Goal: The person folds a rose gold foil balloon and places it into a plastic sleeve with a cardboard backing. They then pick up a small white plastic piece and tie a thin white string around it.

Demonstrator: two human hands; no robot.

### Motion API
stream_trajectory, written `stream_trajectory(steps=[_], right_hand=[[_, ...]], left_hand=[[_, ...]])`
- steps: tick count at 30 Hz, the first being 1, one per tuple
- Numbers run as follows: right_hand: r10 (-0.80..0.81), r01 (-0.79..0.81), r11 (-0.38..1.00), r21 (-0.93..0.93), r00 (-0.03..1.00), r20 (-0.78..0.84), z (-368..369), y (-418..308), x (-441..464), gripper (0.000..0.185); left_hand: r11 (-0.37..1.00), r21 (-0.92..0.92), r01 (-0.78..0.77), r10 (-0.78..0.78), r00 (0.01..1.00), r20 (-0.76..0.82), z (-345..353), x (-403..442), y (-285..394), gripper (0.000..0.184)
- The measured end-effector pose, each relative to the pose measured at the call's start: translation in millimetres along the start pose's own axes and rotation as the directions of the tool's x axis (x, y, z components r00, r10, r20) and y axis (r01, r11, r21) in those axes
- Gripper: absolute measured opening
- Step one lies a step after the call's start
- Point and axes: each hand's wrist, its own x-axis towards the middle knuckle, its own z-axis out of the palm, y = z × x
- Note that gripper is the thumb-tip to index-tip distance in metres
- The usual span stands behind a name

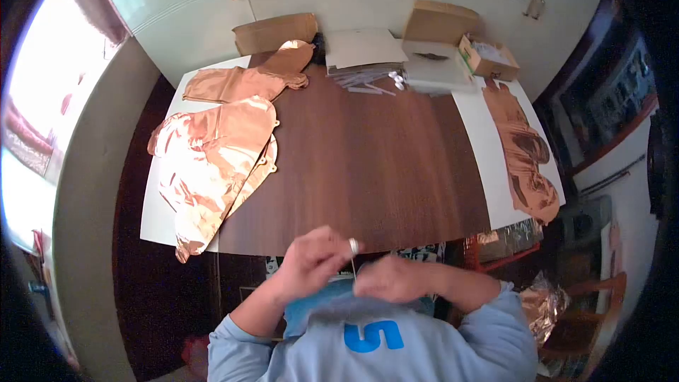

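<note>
My left hand (311, 263) is closed in front of the table's near edge, with a small white roll-like piece (354, 246) at its fingertips. A thin pale strand (354, 267) runs down from this piece to my right hand (392, 278). The fingers of my right hand are pressed together around the strand's lower end and slightly blurred. Both hands are held close to my chest. Nearest to them on the table, at the left, lie flat copper-coloured foil balloons (219, 138) with small tabs along the edge.
More foil balloons (247, 79) lie at the back left, and another balloon (520, 148) at the right on white board. At the back stand a stack of flat sheets (364, 49), small white pieces (397, 80), and an open carton (489, 60). A wooden chair (587, 318) stands at the right.
</note>
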Motion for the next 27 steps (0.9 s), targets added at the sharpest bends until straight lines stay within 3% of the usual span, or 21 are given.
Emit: stream_trajectory(steps=[3,4,7,8,11,12,15,16,19,20,23,27], right_hand=[[0.021,0.012,0.995,0.100,0.946,-0.323,-34,-16,-2,0.015],[0.101,-0.114,0.994,-0.002,0.896,-0.433,-43,-11,-1,0.012],[0.027,-0.046,0.993,-0.111,0.985,-0.170,-4,16,5,0.014],[0.048,-0.046,0.997,0.058,0.998,-0.036,-1,5,0,0.016],[0.013,-0.018,1.000,-0.009,0.930,-0.367,-37,-13,0,0.016],[0.094,-0.131,0.990,-0.060,0.904,-0.416,-45,-8,2,0.015],[-0.090,0.058,0.988,-0.141,0.968,-0.233,-5,14,8,0.020],[-0.116,0.102,0.992,-0.068,0.964,-0.241,-1,5,5,0.017],[-0.003,-0.065,0.985,-0.162,0.921,-0.390,-41,-8,3,0.015],[0.036,-0.119,0.981,-0.155,0.890,-0.455,-40,4,4,0.017],[0.143,-0.103,0.987,0.125,0.916,-0.375,-10,12,0,0.020],[0.160,-0.104,0.984,0.146,0.877,-0.453,-1,8,4,0.018]], left_hand=[[0.976,-0.182,-0.122,0.144,0.983,0.114,20,-3,-8,0.013],[0.963,-0.245,-0.112,0.144,0.982,0.118,24,-4,6,0.012],[0.976,-0.214,-0.031,0.008,0.994,-0.110,10,2,-1,0.014],[0.997,-0.066,0.028,-0.036,0.992,-0.122,7,7,-7,0.015],[0.981,-0.194,-0.022,0.046,0.991,0.124,21,-1,-8,0.016],[0.966,-0.257,0.020,0.025,0.985,0.169,19,-1,6,0.016],[0.948,-0.309,0.079,-0.098,0.994,-0.047,7,7,2,0.015],[0.983,-0.168,0.081,-0.095,0.992,-0.080,5,13,0,0.016],[0.969,-0.245,0.034,-0.032,0.999,0.011,29,4,-11,0.016],[0.958,-0.273,0.090,-0.079,0.996,0.049,29,3,-5,0.016],[0.888,-0.436,0.147,-0.138,0.989,0.053,23,1,-1,0.016],[0.817,-0.566,0.113,-0.235,0.961,-0.147,38,-4,-22,0.017]])
